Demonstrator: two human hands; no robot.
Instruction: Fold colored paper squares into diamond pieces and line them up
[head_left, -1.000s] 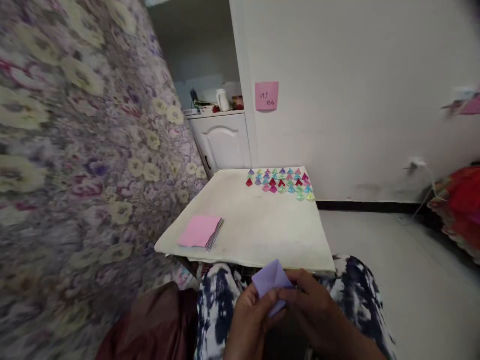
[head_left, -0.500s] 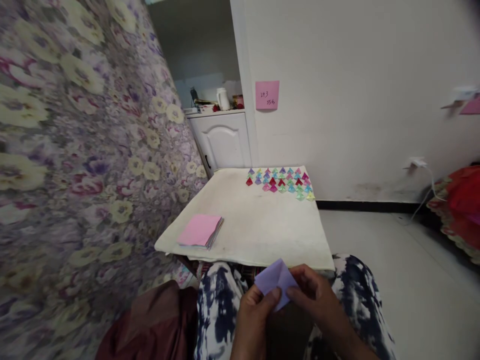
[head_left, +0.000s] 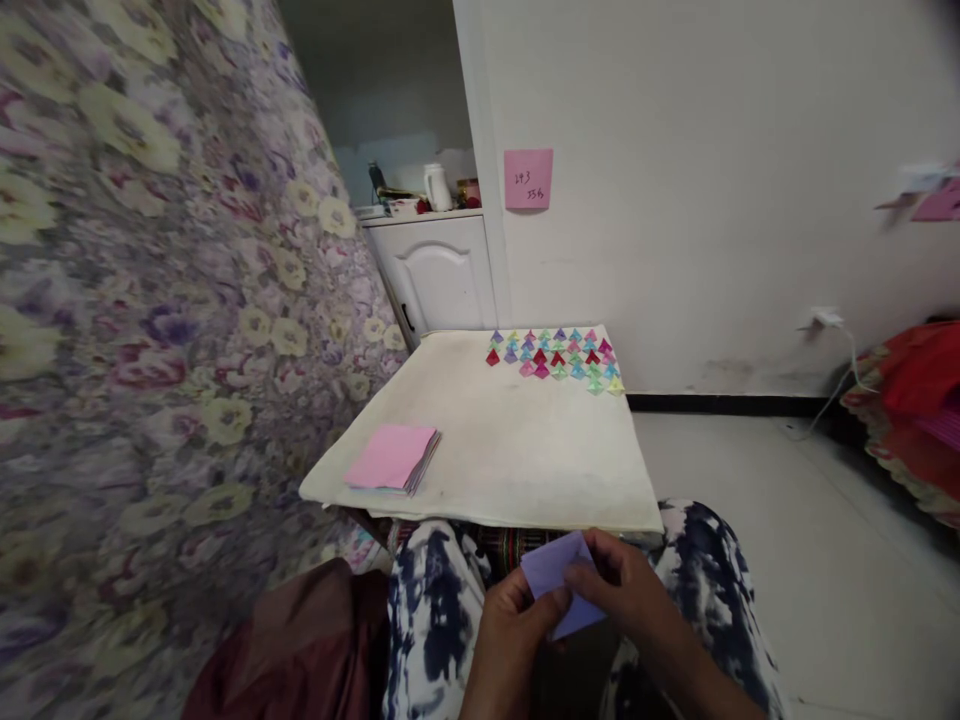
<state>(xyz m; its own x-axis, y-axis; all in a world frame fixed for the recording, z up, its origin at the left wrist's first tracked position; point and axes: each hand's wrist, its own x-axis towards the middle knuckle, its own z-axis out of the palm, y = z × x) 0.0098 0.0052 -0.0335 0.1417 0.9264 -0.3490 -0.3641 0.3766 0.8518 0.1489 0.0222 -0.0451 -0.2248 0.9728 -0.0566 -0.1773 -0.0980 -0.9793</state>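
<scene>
A folded sheet of purple paper [head_left: 553, 567] is held above my lap, just off the near edge of the table. My left hand [head_left: 517, 622] pinches its lower left side, thumb on top. On the right side, my right hand [head_left: 616, 582] grips the same paper, with its thumb lying across the face. The fingers beneath the sheet are mostly hidden. Toward the table's left front lies a stack of square paper [head_left: 391, 457] with a pink sheet uppermost. Several small folded paper pieces [head_left: 556, 358] in many colours stand in rows at the far right corner.
A cream cloth covers the low table [head_left: 480, 440]. Flowered fabric [head_left: 225, 330] hangs along the left. A white cabinet [head_left: 442, 270] and a wall with a pink note [head_left: 529, 180] stand behind. A dark red garment [head_left: 300, 640] lies at my left.
The purple paper has turned in my hands and shifted slightly right and down. My right thumb has moved further onto its face. The whole view has shifted a little.
</scene>
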